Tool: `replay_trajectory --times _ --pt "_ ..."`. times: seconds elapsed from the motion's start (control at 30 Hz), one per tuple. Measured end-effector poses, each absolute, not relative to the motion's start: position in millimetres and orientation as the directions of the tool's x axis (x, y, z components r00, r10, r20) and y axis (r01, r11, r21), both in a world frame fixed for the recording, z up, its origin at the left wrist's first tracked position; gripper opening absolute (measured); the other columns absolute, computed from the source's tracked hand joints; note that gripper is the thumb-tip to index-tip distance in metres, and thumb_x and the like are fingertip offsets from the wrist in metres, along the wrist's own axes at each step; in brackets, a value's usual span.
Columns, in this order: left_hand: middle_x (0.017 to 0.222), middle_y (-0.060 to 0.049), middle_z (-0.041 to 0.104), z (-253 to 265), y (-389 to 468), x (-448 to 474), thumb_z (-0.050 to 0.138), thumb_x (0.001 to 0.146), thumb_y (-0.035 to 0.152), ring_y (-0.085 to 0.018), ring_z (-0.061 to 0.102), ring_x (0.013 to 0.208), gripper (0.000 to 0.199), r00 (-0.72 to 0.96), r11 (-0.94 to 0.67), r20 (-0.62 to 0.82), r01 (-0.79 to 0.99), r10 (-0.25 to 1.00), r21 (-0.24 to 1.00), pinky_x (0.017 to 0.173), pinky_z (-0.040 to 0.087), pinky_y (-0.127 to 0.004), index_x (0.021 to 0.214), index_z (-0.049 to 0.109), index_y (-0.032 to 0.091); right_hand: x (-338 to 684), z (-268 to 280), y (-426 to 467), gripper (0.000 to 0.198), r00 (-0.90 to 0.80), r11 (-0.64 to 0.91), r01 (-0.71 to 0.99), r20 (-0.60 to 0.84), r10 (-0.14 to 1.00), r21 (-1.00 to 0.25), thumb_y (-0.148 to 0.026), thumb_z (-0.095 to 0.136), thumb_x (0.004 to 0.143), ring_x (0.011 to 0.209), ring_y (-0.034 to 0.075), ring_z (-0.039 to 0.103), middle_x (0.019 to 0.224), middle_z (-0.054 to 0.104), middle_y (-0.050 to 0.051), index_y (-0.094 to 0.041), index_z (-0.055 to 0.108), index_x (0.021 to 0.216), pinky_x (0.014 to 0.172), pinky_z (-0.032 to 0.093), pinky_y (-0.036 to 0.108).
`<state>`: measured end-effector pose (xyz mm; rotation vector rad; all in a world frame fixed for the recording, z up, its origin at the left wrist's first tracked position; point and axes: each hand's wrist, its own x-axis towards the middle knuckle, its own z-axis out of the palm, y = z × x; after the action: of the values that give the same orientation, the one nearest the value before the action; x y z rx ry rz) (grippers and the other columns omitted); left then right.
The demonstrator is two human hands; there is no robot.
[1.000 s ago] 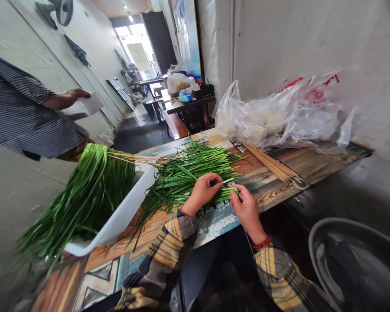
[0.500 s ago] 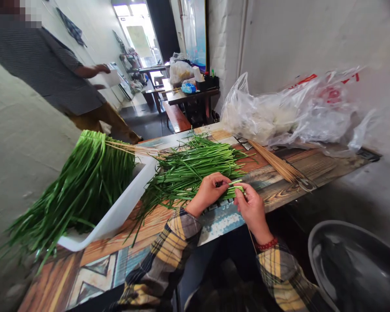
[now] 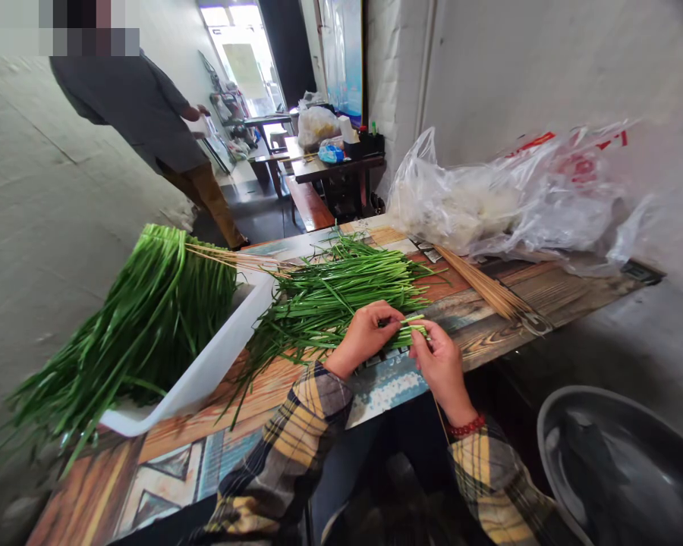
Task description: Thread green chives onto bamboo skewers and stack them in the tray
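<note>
My left hand is closed in a pinch on a few garlic chives near their pale stem ends. Facing it, my right hand has its thumb and fingers closed on the same stem ends. A thin bamboo skewer shows below my right palm, along the wrist; its tip is hidden. Just beyond both hands lies a loose pile of garlic chives, stems toward the right. At left, threaded chives hang over a white tray, with skewer ends sticking out to the right.
A fan of bamboo skewers lies on the wood-patterned table, in front of clear plastic bags by the wall. Below right stands a grey basin. Behind are a person, a bench and another table.
The person in the background has walked farther away, toward the bright doorway. My hands and the chives between them have hardly moved.
</note>
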<state>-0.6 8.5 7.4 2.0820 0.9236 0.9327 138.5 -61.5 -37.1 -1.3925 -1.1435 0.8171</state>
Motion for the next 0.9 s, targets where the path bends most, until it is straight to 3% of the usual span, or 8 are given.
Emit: replay_trajectory --times 0.4,0.6,0.8,0.9 --pt "0.077 -0.004 0.065 8.3 9.7 -2.1 0.057 0.081 0.014 -0.014 0.059 0.075 0.015 0.52 -0.573 0.352 0.359 0.778 0.737 0.069 0.044 -0.024 0.081 0.071 0.017 138.9 -39.5 -60.6 0.035 0.296 0.084 0.201 0.142 0.944 -0.976 -0.046 0.051 0.087 0.039 0.01 0.046 0.052 0.054 -0.004 -0.018 0.062 0.105 0.041 0.036 0.022" --pt "0.084 -0.003 0.068 9.4 7.3 -3.7 0.058 0.083 0.018 -0.016 0.059 0.084 0.014 0.552 -0.648 0.367 0.49 0.749 0.583 0.076 0.042 -0.028 0.084 0.071 0.021 138.6 -39.6 -59.8 0.031 0.298 0.085 0.216 0.148 0.943 -0.973 -0.043 0.051 0.086 0.041 0.011 0.048 0.052 0.054 -0.004 -0.017 0.061 0.101 0.041 0.037 0.022" --pt "0.086 -0.003 0.068 13.9 2.4 -4.0 0.056 0.087 0.023 -0.017 0.057 0.085 0.015 0.564 -0.664 0.357 0.567 0.744 0.488 0.076 0.038 -0.03 0.086 0.071 0.023 137.2 -39.2 -60.3 0.047 0.325 0.098 0.188 0.156 0.933 -0.977 -0.039 0.053 0.086 0.04 0.011 0.047 0.055 0.055 -0.004 -0.018 0.049 0.128 0.04 0.038 0.023" --pt "0.086 -0.003 0.068 13.5 2.0 -4.0 0.056 0.087 0.022 -0.017 0.057 0.085 0.015 0.564 -0.663 0.355 0.58 0.746 0.474 0.076 0.036 -0.031 0.085 0.071 0.023 136.5 -38.5 -61.4 0.048 0.314 0.113 0.182 0.167 0.935 -0.977 -0.04 0.052 0.087 0.04 0.012 0.047 0.054 0.054 -0.004 -0.02 0.048 0.13 0.04 0.037 0.024"
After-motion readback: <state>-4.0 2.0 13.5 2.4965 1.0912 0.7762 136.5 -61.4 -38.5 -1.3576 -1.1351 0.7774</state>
